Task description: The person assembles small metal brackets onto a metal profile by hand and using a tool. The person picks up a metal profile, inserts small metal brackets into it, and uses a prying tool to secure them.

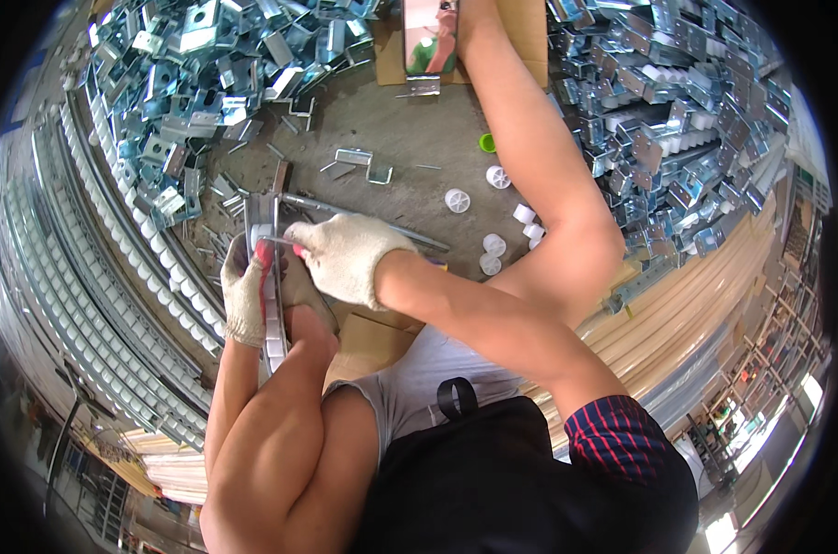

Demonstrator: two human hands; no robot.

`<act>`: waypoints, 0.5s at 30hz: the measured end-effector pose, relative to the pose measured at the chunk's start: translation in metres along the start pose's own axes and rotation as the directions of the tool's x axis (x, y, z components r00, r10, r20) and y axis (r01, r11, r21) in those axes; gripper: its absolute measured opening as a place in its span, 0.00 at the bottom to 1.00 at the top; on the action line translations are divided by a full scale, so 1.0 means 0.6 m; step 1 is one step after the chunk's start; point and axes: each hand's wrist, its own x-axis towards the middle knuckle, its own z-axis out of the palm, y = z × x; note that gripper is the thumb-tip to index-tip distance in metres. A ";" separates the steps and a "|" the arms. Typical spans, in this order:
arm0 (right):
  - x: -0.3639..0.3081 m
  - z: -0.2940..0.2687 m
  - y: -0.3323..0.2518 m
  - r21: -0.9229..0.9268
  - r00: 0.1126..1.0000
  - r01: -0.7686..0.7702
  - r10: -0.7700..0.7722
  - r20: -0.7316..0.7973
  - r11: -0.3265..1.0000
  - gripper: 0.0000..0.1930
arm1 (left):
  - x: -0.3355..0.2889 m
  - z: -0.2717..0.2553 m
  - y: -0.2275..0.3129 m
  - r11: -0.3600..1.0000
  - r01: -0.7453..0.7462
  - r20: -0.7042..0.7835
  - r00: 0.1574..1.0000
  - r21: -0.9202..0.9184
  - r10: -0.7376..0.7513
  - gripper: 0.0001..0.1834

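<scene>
My left hand (246, 297), in a cream knit glove with a red thumb, is closed round a narrow metal rail (276, 319) fitted with white rollers. The rail stands between my legs, its far end on the floor. A white roller (262, 231) sits in the rail just past my left fingertips. From the right, my right hand (349, 260), gloved the same way, pinches a thin metal pin (280, 241). That pin points left, its tip at the rail beside the roller; whether it is inside a hole I cannot tell.
Heaps of shiny metal brackets lie at far left (197, 83) and far right (677, 120). Finished-looking roller rails (114, 268) are stacked on the left. Loose white rollers (458, 200), a green cap (487, 143) and scattered pins are on the floor. A phone (431, 37) stands ahead.
</scene>
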 end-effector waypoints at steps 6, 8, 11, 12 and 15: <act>0.007 0.004 0.006 0.012 0.994 0.111 -0.110 -0.017 0.994 0.15 | 0.008 -0.011 -0.034 0.994 -0.046 -0.027 0.999 -0.096 0.043 0.20; 0.010 -0.001 -0.001 -0.050 1.000 0.017 -0.016 0.011 0.999 0.14 | 0.015 -0.022 -0.041 0.996 -0.075 0.020 0.997 -0.042 0.076 0.20; 0.012 -0.002 -0.002 -0.028 1.000 -0.007 0.006 -0.010 1.000 0.14 | 0.004 -0.005 -0.015 0.998 -0.029 0.005 1.000 -0.062 0.030 0.20; 0.019 -0.005 -0.004 -0.035 1.000 -0.012 0.011 -0.016 0.999 0.14 | 0.008 -0.007 -0.018 0.997 -0.048 0.022 0.999 -0.063 0.050 0.20; 0.013 -0.011 -0.011 -0.063 1.000 -0.007 0.008 0.018 0.998 0.15 | 0.009 -0.009 -0.024 0.996 -0.074 0.020 0.997 -0.040 0.075 0.20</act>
